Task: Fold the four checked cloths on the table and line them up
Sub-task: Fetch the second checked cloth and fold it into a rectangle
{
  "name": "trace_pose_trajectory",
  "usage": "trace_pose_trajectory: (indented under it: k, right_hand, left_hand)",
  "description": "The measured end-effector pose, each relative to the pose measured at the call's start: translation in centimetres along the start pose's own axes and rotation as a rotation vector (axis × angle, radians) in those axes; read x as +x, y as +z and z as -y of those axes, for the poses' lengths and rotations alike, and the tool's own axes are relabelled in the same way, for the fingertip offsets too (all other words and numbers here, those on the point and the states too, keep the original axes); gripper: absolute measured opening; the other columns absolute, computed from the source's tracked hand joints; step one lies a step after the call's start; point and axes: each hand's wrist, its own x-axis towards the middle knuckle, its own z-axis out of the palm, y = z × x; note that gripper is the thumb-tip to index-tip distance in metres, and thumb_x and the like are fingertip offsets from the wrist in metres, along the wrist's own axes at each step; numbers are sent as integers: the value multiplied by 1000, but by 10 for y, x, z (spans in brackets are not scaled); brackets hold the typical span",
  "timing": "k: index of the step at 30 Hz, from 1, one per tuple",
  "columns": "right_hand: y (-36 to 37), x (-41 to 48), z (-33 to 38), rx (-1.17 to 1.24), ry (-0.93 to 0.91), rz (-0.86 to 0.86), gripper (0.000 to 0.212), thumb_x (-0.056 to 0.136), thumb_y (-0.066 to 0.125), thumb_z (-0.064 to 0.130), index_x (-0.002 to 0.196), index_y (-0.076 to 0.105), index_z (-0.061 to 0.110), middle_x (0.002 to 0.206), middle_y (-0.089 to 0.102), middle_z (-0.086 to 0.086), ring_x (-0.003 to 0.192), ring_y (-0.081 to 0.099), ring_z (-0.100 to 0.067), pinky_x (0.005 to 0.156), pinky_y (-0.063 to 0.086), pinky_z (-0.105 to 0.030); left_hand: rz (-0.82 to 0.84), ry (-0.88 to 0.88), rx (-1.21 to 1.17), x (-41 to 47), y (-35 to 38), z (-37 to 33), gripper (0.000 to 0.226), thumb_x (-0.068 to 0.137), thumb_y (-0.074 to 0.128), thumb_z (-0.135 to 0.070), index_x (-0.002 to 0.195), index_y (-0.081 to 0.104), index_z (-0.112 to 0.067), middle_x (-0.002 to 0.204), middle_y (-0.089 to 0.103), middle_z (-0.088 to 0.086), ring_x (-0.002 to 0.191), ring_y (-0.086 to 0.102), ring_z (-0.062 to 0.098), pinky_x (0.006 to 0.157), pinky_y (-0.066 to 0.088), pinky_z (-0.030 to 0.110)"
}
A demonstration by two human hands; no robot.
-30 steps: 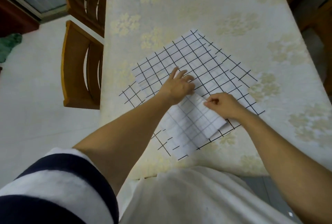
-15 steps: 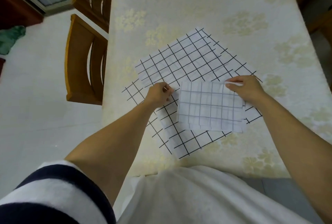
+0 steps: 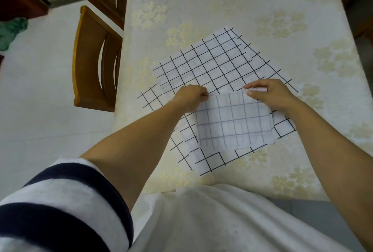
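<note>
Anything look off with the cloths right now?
The folded cloth, pinched at its far corners by the left hand and right hand, has layers that do not line up: edges peek out along its near and right sides. The flat cloths beneath lie askew to each other.

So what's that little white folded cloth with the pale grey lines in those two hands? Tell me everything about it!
The small white folded cloth with faint grey checks looks like thin, soft fabric, doubled into a near-square, with layered edges showing along the bottom. The left hand pinches its top left corner and the right hand pinches its top right corner. It sits over the spread white cloths with bold black checks.
</note>
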Motion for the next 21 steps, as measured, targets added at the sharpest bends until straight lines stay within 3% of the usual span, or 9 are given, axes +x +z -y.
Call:
trace_pose_trajectory:
  k: [4,8,10,12,15,18,21]
  right_hand:
    - [-4,1,-5,65,29,-164,20,88,75,16,107,74,22,104,67,-8,96,63,-9,91,52,-29]
    - [7,3,-12,52,79,-304,27,89,71,10,116,70,14,91,63,-6,80,61,-12,97,54,-45]
    - [18,2,-17,-119,48,-431,42,92,67,13,134,59,15,109,62,-6,95,60,-18,102,49,-46]
    - [37,-5,-18,-433,-100,-539,53,96,59,19,147,42,15,138,51,-12,126,49,-29,111,39,-46]
    - [81,-19,-13,-726,-350,-400,61,99,49,21,155,26,11,156,36,-13,146,29,-32,121,23,-47]
    - [122,-24,-19,-916,-322,-131,73,99,43,30,159,3,15,166,11,-9,153,5,-27,124,11,-45]
    - [132,-28,-41,-1070,-292,-46,70,103,22,50,159,-1,15,166,-4,-8,153,-4,-26,124,10,-47]
  left_hand:
    - [1,-83,-68,-2,1,9,9,103,53,-27,102,61,-23,105,66,-1,97,61,22,83,50,37]
    - [-73,-144,-96,-5,6,13,21,101,54,-12,118,61,-22,107,62,-3,102,60,22,85,49,35]
    - [-210,-111,-45,-10,13,9,35,100,54,-14,134,54,-20,127,59,4,121,53,27,102,41,38]
    - [-324,-64,-10,-22,23,-5,49,102,53,-20,149,41,-15,151,44,9,141,35,30,119,25,41]
    - [-245,93,-97,-42,45,-37,69,101,57,-30,158,23,-10,164,23,10,152,15,27,124,9,38]
    - [-75,164,-109,-48,71,-45,93,94,63,-45,160,9,-8,168,7,11,155,5,27,127,10,42]
    - [66,69,-36,-49,79,-29,117,85,62,-63,159,-10,-10,167,-16,7,154,-14,23,127,0,41]
